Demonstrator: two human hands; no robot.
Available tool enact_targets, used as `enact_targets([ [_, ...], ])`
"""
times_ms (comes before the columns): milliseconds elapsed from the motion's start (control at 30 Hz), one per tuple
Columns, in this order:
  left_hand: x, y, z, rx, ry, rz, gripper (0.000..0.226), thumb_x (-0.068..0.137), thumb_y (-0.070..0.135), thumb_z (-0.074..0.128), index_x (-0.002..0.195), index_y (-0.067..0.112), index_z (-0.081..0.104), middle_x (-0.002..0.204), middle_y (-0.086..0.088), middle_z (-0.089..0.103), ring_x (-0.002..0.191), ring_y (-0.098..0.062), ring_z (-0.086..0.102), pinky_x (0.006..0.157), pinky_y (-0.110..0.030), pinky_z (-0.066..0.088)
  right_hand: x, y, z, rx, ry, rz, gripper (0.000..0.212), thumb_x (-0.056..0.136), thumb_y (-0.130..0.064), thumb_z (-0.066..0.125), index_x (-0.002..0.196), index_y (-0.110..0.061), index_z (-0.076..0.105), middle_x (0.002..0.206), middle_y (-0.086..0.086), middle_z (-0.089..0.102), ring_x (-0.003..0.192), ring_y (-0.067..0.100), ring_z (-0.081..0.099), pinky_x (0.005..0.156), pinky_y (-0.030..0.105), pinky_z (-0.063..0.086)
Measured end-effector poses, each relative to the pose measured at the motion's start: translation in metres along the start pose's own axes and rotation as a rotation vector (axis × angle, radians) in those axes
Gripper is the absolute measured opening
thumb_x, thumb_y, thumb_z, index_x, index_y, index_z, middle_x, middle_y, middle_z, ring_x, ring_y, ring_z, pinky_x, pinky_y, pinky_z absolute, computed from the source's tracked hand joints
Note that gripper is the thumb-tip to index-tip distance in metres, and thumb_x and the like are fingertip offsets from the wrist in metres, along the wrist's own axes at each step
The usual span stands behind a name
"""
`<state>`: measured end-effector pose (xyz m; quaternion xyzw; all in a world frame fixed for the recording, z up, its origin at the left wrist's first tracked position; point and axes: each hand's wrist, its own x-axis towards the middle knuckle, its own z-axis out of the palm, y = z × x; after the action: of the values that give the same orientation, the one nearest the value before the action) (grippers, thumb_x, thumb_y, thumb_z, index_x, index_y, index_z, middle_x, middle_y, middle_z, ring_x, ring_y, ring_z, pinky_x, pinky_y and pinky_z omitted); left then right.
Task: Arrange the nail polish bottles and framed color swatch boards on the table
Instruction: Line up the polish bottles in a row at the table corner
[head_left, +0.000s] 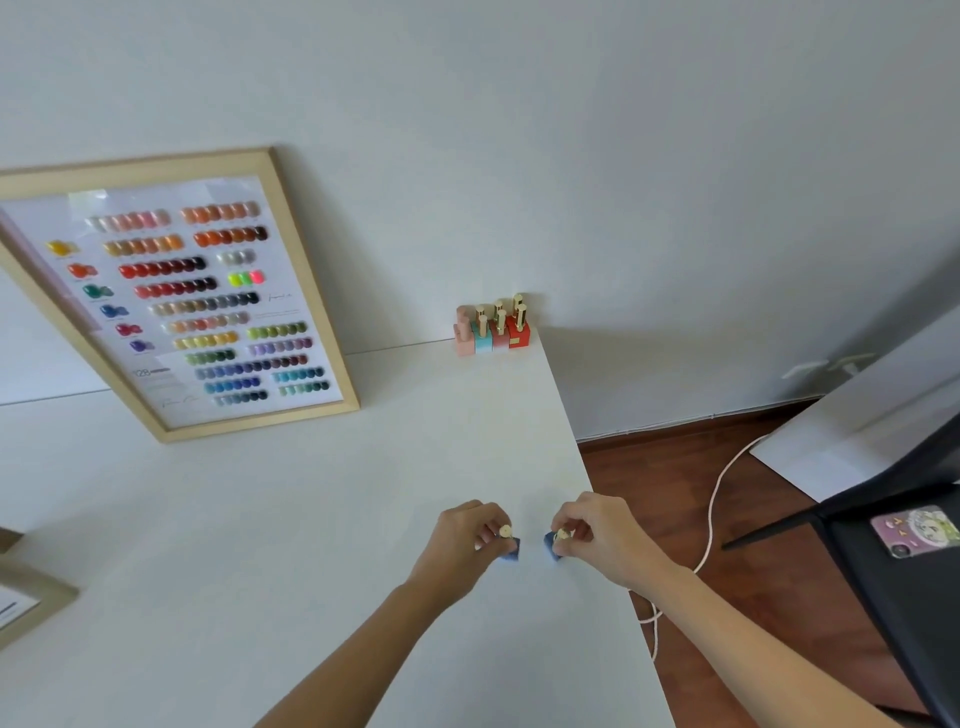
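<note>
Both arms outstretched, left hand (467, 535) and right hand (592, 530) seemingly pinching, fingers curled.

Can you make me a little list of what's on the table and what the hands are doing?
left hand: left hand pinches a blue nail polish bottle by its gold cap
right hand: right hand pinches a second blue bottle the same way
bottles at back: cluster of bottles, pink, turquoise and red, at the far corner of the table
swatch board: framed colour swatch board leaning against the wall
second frame: only a corner shows at the left edge
</note>
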<state>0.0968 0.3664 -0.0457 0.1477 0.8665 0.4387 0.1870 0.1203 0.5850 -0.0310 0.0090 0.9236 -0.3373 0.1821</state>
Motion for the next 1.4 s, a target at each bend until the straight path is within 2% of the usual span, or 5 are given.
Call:
enact_targets([
  [333,0.056,-0.013,-0.080,-0.043,0.307,-0.153,0.010,0.076,0.012,0.077,0.075,0.011,0.066,0.068,0.002,0.065,0.060,-0.005,0.059,0.056,-0.004,0.044,0.055,-0.027,-0.018,0.007,0.133,-0.054,0.012,0.078,-0.008,0.070,0.089,-0.010,0.071,0.079,-0.003,0.065,0.075,0.013,0.060,0.072,0.016,0.045],
  [600,0.142,-0.017,-0.133,-0.015,0.448,-0.249,0.010,0.077,0.015,0.075,0.074,0.013,0.065,0.069,0.002,0.064,0.059,-0.005,0.054,0.051,-0.013,0.038,0.129,-0.069,-0.042,0.090,0.258,-0.123,0.013,0.080,-0.004,0.071,0.092,-0.004,0.068,0.082,0.002,0.069,0.070,0.010,0.060,0.066,0.004,0.043],
  [800,0.204,-0.022,-0.142,-0.088,0.483,-0.301,0.005,0.078,0.008,0.071,0.083,0.005,0.071,0.082,-0.012,0.072,0.075,-0.024,0.065,0.062,-0.023,0.048,0.187,-0.088,-0.048,0.103,0.331,-0.149,0.015,0.078,0.000,0.071,0.093,-0.004,0.071,0.088,0.007,0.070,0.074,0.014,0.061,0.068,0.005,0.043],
  [1000,0.248,-0.033,-0.143,-0.120,0.485,-0.320,0.003,0.076,0.004,0.070,0.080,0.004,0.069,0.083,-0.014,0.070,0.073,-0.024,0.063,0.064,-0.024,0.048,0.232,-0.094,-0.041,0.143,0.379,-0.175,0.019,0.074,0.005,0.073,0.091,-0.004,0.072,0.090,0.009,0.071,0.078,0.017,0.065,0.076,0.024,0.054],
  [1400,0.279,-0.042,-0.143,-0.174,0.406,-0.272,0.017,0.081,0.006,0.070,0.098,0.006,0.069,0.092,-0.008,0.068,0.086,-0.021,0.066,0.083,-0.025,0.053,0.282,-0.100,-0.025,0.132,0.403,-0.210,0.020,0.075,0.008,0.071,0.092,-0.001,0.072,0.092,0.010,0.073,0.082,0.020,0.068,0.078,0.026,0.056],
])
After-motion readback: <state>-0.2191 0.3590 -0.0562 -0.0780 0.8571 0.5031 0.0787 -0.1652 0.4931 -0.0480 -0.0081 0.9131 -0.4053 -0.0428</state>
